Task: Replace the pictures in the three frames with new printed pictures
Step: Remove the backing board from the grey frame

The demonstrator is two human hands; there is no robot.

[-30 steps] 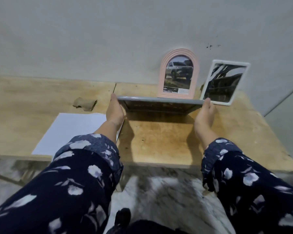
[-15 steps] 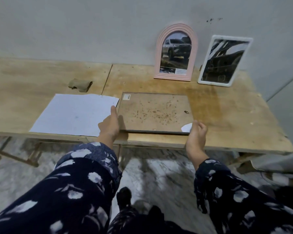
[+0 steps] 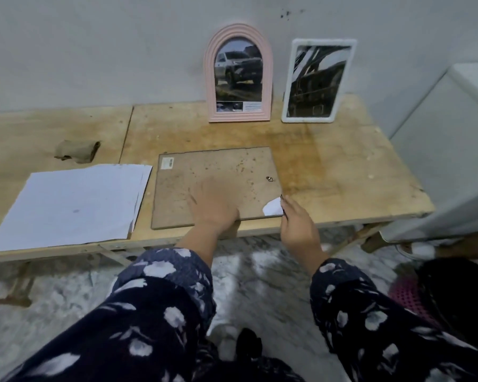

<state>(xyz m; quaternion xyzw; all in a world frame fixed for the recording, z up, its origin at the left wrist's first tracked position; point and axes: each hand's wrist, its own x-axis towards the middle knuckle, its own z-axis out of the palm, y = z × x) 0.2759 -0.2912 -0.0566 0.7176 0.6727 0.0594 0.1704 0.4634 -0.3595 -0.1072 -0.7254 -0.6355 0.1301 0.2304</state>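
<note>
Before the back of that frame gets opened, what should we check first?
1. Frame lies face down, flat on the table: ok.
2. Left hand rests on the backing: ok, though blurred.
3. Right hand at the torn corner: ok; actual grip cannot tell.
4. Backing clips released: cannot tell.
5. White paper sheets lie beside the frame: ok; whether printed, cannot tell.
6. Pink arched frame and white frame lean against the wall, out of the way: ok.

Crumpled brownish cloth (image 3: 77,151) (possibly a rag) on the wooden table (image 3: 342,172); white appliance (image 3: 453,150) alongside.
</note>
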